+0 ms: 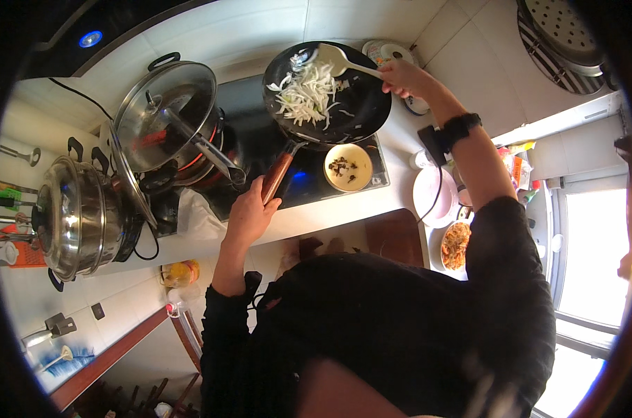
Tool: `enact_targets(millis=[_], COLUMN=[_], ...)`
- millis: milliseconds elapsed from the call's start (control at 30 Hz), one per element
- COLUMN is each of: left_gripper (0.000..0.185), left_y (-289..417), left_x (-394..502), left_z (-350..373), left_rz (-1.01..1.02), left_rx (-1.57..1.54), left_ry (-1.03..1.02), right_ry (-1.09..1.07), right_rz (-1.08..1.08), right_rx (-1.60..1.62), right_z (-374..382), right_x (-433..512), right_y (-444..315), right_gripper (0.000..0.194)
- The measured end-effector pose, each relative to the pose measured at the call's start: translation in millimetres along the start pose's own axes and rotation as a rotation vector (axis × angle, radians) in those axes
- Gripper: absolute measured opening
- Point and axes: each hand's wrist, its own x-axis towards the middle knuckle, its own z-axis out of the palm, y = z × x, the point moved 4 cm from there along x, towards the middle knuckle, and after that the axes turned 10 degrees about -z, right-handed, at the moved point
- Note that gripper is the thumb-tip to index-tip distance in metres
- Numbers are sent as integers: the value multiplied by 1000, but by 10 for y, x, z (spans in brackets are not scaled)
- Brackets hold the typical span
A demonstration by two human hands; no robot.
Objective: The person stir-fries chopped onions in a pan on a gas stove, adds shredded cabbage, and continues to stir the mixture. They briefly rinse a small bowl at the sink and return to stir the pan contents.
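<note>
My left hand (253, 211) is closed round the brown wooden handle (278, 177) of a black wok (365, 107). Pale sliced strips, perhaps onion (308, 96), lie heaped in the wok's left half. From the right, my right hand (407, 81) grips a light-coloured spatula (334, 58), whose blade is at the far edge of the heap. Just in front of the wok, a cream bowl (348, 167) with dark bits inside rests on the black glass cooktop (245, 94).
Left of the wok stands a pan with a glass lid (164, 115) over a glowing red ring. A steel steamer pot (73, 219) is at far left. On the right counter are a pink bowl (435, 197) and a bowl of shredded orange food (455, 245). A cable (437, 196) hangs by my right arm.
</note>
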Motion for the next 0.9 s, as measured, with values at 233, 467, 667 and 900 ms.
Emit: enact_targets(millis=[233, 467, 667, 900], left_gripper=[52, 55, 57, 56], left_y=[5, -27, -26, 3], left_x=[7, 17, 20, 13], left_z=[8, 53, 52, 20], left_rz=[15, 2, -32, -21], left_rx=[-12, -18, -22, -32], left_ry=[-11, 0, -23, -29], right_ry=[-199, -89, -102, 41], right_rz=[-535, -954, -542, -337], right_rx=[-803, -1498, -1283, -1045], right_z=[394, 346, -169, 187], right_x=[-19, -863, -1525, -1340], right_y=[-838, -830, -799, -203], right_gripper=[38, 29, 32, 28])
